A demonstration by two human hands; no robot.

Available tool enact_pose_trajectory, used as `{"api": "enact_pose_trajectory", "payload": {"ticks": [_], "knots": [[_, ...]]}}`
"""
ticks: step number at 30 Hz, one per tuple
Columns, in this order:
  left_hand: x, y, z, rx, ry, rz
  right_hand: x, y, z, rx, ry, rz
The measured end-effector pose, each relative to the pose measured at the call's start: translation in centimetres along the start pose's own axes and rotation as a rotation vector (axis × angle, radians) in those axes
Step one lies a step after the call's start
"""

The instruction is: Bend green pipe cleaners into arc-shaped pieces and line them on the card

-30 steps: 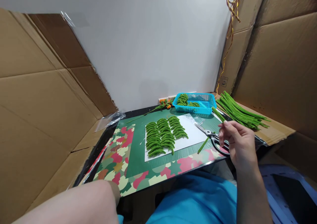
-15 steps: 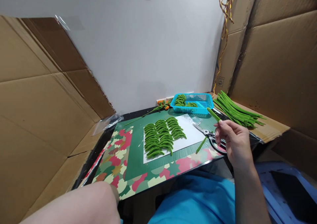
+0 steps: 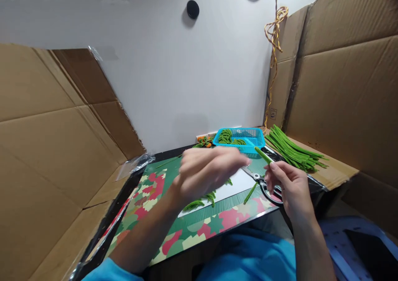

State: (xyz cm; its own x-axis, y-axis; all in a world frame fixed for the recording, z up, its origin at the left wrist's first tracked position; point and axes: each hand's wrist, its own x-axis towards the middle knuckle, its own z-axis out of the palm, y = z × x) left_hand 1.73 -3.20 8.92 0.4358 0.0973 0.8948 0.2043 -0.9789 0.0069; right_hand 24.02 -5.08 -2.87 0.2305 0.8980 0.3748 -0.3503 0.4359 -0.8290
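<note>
One board (image 3: pixel 224 207), one basket (image 3: pixel 245 148); right hand (image 3: pixel 290 182) pinching one strip (image 3: pixel 263 155).

Over the patterned left border of the worktop (image 3: pixel 155 187), room lies open between the left cardboard panel (image 3: pixel 49 152) and the left forearm. The left hand (image 3: pixel 211 169) blocks the way down to most of the white sheet (image 3: pixel 238 185). Between it and the right hand (image 3: pixel 287 185) runs a narrow gap, with the held green stem (image 3: pixel 263 155) jutting into it and the scissors (image 3: pixel 265 186) and a loose stem (image 3: pixel 250 193) lying below. The blue basket (image 3: pixel 238 148) is open from above, backed by the wall (image 3: pixel 155 78); the stem bundle (image 3: pixel 294 150) crowds its right side.
</note>
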Motion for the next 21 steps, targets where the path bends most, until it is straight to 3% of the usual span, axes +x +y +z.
{"api": "enact_pose_trajectory", "payload": {"ticks": [2, 3, 5, 7, 9, 14, 19, 21], "knots": [[0.5, -1.4, 1.0, -0.041, -0.134, -0.165, -0.1, 0.2, 0.0, 0.000, -0.014, -0.008], [0.6, -2.0, 1.6, -0.087, -0.195, -0.326, -0.1, 0.3, 0.0, -0.002, -0.021, -0.010], [0.5, -2.8, 2.8, -0.261, -0.319, -0.616, -0.2, 0.5, 0.1, -0.013, -0.040, -0.012], [0.1, -3.0, 3.9, -0.451, -0.399, -0.770, -0.3, 0.7, 0.4, -0.032, -0.069, -0.005], [-0.3, -2.8, 4.8, -0.581, -0.398, -0.814, -0.4, 0.8, 0.8, -0.055, -0.109, 0.007], [-0.7, -2.7, 5.4, -0.734, -0.261, -0.893, -0.2, 0.8, 0.8, -0.248, -0.168, 0.028], [-0.4, -4.1, 4.8, -0.718, -0.164, -0.913, 0.9, 1.5, -2.9, -0.722, -0.021, 0.083], [-0.4, -4.6, 4.5, -0.733, -0.162, -0.917, 1.3, 2.2, -4.7, -0.924, -0.020, 0.122]]}}
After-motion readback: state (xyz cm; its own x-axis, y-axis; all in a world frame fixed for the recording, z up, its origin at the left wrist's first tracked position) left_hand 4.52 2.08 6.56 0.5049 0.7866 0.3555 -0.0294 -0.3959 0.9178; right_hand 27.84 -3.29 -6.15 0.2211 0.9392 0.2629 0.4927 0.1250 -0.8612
